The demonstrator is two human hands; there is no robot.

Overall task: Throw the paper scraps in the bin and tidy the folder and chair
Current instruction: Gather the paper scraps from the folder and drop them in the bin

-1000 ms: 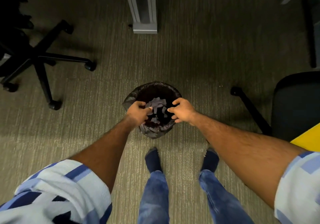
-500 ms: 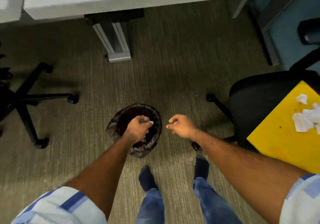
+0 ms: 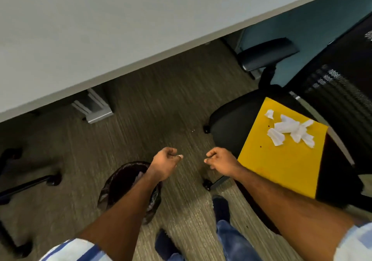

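A yellow folder [image 3: 281, 156] lies on the seat of a black office chair [image 3: 227, 123] at the right, with several white paper scraps [image 3: 289, 129] on its far half. A round bin [image 3: 120, 182] with a dark liner stands on the carpet at lower left, partly hidden by my left forearm. My left hand [image 3: 166, 163] hovers just right of the bin, fingers curled with nothing visible in them. My right hand [image 3: 220, 161] is loosely closed and empty, just left of the folder's near corner.
A grey desk top [image 3: 100, 29] spans the upper left, with its metal leg foot [image 3: 96, 109] on the carpet. Another chair's wheeled base [image 3: 30, 182] sits at the far left. The black chair's armrest [image 3: 267, 55] and mesh back [image 3: 338, 85] stand at right.
Both hands have left the bin and moved right toward the chair. The view has swung up and right, bringing the desk top, folder and scraps into sight.
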